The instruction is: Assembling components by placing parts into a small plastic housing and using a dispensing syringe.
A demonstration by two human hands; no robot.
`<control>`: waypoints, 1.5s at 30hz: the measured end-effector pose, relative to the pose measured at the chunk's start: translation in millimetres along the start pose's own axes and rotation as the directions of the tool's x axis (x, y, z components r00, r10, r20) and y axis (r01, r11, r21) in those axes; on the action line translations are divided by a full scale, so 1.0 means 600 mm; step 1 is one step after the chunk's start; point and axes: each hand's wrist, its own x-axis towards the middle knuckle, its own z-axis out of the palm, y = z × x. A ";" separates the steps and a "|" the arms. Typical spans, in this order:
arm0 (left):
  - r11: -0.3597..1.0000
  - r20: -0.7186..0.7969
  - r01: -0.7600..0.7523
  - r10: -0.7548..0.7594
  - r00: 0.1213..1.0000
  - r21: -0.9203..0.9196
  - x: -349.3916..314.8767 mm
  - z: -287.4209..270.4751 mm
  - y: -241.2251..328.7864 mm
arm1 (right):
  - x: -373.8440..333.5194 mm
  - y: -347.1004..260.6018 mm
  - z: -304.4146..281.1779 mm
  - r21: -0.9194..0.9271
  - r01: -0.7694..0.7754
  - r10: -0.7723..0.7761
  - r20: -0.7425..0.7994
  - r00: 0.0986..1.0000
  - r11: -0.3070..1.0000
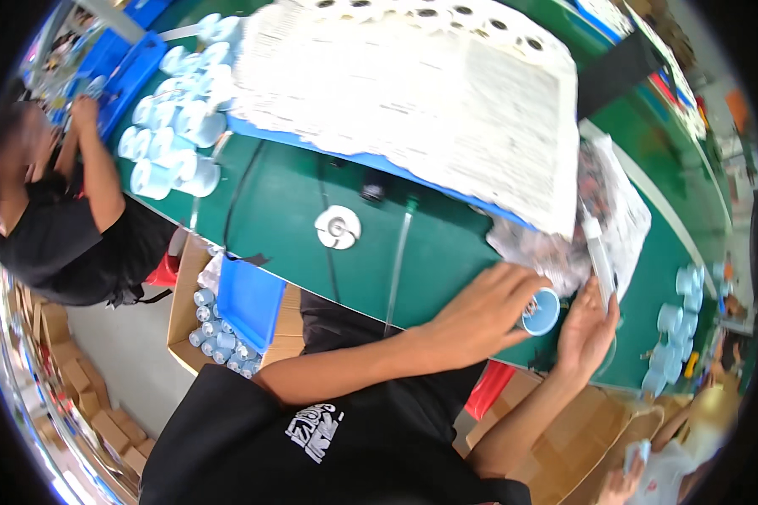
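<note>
My left hand (pixel 490 318) is closed around a small light blue cup (pixel 547 313), its open end facing me. Small metallic-looking parts show inside the cup. Just right of it, my right hand (pixel 586 330) grips a slim whitish tube like a syringe (pixel 599 263), its narrower end pointing away from me. Beyond both hands lies a clear plastic bag (pixel 541 252) with contents I cannot make out. A white round disc (pixel 338 227) with a raised centre rests on the green table (pixel 290 210), to the left of my hands.
A blue tray covered with printed paper (pixel 413 109) fills the far middle. Light blue cups (pixel 177 139) crowd the left, more (pixel 672 332) the right. A cardboard box (pixel 184 324) holds several cups and a blue lid (pixel 251 303). Co-workers sit at left (pixel 59 227) and lower right (pixel 678 454).
</note>
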 end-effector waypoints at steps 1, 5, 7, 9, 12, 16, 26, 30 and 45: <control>1.000 0.008 0.006 -0.006 1.000 -0.016 0.000 -0.002 0.002 | -0.001 -0.007 -0.005 -0.125 -0.055 0.074 0.156 0.985 0.991; 1.000 0.001 -0.008 0.008 1.000 -0.016 -0.006 -0.002 -0.001 | -0.021 -0.007 -0.005 -0.549 0.067 0.092 0.257 0.962 0.833; 0.999 0.025 -0.016 0.017 1.000 -0.036 -0.004 0.005 -0.004 | -0.059 -0.006 0.050 -0.614 0.327 -0.138 0.335 0.932 0.718; 0.999 0.019 -0.021 0.022 1.000 -0.028 -0.007 -0.002 -0.007 | -0.076 0.005 0.139 -0.616 0.518 -0.200 0.510 0.837 0.593; 0.999 -0.008 -0.027 0.027 1.000 -0.025 -0.009 -0.009 -0.007 | -0.086 0.052 0.298 -0.540 0.805 -0.039 0.824 0.565 0.245; 0.999 0.000 -0.029 0.029 1.000 -0.021 -0.006 -0.012 -0.002 | 0.019 0.167 0.428 0.282 0.857 0.214 0.955 -0.206 -0.431; 0.999 0.015 -0.045 0.045 0.999 -0.023 -0.016 0.003 -0.002 | 0.068 0.198 0.447 0.664 0.525 0.471 0.748 -0.468 -0.533; 0.998 0.018 -0.064 0.064 0.998 0.006 -0.014 -0.002 -0.006 | 0.006 0.134 0.382 0.746 0.517 0.374 0.661 -0.650 -0.421; 0.999 0.096 0.044 -0.043 0.994 -0.005 0.016 -0.003 0.002 | -0.131 0.012 0.017 -0.628 0.132 -0.003 0.202 0.979 0.767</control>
